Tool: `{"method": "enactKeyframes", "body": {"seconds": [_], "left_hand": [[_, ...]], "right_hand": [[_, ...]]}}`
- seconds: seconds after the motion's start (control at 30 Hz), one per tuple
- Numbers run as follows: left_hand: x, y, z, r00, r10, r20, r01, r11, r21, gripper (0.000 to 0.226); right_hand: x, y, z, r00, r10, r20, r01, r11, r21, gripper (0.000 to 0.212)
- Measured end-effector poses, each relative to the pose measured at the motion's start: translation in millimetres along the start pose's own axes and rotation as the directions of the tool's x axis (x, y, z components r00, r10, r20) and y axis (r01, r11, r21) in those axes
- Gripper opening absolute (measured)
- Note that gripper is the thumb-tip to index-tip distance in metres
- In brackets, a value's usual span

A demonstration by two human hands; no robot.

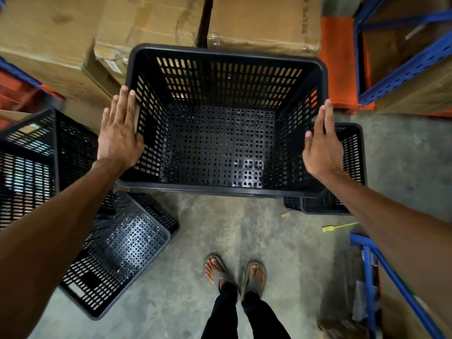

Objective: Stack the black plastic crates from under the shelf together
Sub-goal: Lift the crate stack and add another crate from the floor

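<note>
A large black plastic crate (pixel 220 123) with slotted walls and a perforated bottom fills the middle, its open top facing me. My left hand (pixel 118 135) lies flat against its left rim, fingers straight. My right hand (pixel 321 143) presses flat on the right rim, thumb at the rim's inner edge. The crate sits clamped between both palms, above the floor. Under its near edge a second rim shows faintly. Another black crate (pixel 349 167) stands on the floor behind my right hand. Two more lie tipped at the left: one on its side (pixel 27 155), one bottom-up (pixel 119 250).
Cardboard boxes (pixel 264 20) stand right behind the crate. Blue shelf uprights (pixel 403 69) with orange beams flank the aisle on the right and far left. A blue frame (pixel 371 277) is at the lower right. My sandalled feet (pixel 234 275) stand on the concrete floor, near a yellow tag (pixel 337 226).
</note>
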State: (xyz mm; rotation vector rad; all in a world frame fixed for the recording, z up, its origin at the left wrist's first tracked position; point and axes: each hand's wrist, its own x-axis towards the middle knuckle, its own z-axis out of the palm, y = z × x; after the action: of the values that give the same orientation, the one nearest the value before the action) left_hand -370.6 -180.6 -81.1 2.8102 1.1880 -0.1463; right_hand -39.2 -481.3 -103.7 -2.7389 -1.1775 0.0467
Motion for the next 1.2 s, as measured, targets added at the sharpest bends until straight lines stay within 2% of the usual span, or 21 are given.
{"method": "enactKeyframes", "body": {"seconds": [0.17,0.37,0.8,1.07,1.2], "left_hand": [[-1.1,-1.5,0.1,1.0,0.01,0.005,-0.01,0.999,-0.036,0.096],[-6.5,-1.4,4.6,0.999,0.047,-0.025,-0.05,0.986,-0.16,0.091],[-17.8,-9.3,11.7,0.998,0.033,-0.045,-0.041,0.982,-0.183,0.091],[-1.9,-2.2,14.0,0.999,0.018,-0.049,-0.02,0.999,-0.041,0.091],[-2.5,-5.5,7.9,0.999,-0.023,0.035,0.023,1.0,0.002,0.097]], "right_hand": [[0.5,0.9,-2.0,1.0,0.004,0.003,-0.004,1.0,0.023,0.063],[-2.5,-0.4,-7.3,0.998,0.04,0.058,-0.043,0.998,0.053,0.095],[-14.2,-4.1,-3.3,0.997,0.045,0.068,-0.049,0.997,0.063,0.103],[1.2,5.6,0.1,0.997,0.045,0.059,-0.049,0.996,0.069,0.09],[-3.0,3.6,-5.5,0.996,0.035,0.086,-0.04,0.998,0.049,0.072]]}}
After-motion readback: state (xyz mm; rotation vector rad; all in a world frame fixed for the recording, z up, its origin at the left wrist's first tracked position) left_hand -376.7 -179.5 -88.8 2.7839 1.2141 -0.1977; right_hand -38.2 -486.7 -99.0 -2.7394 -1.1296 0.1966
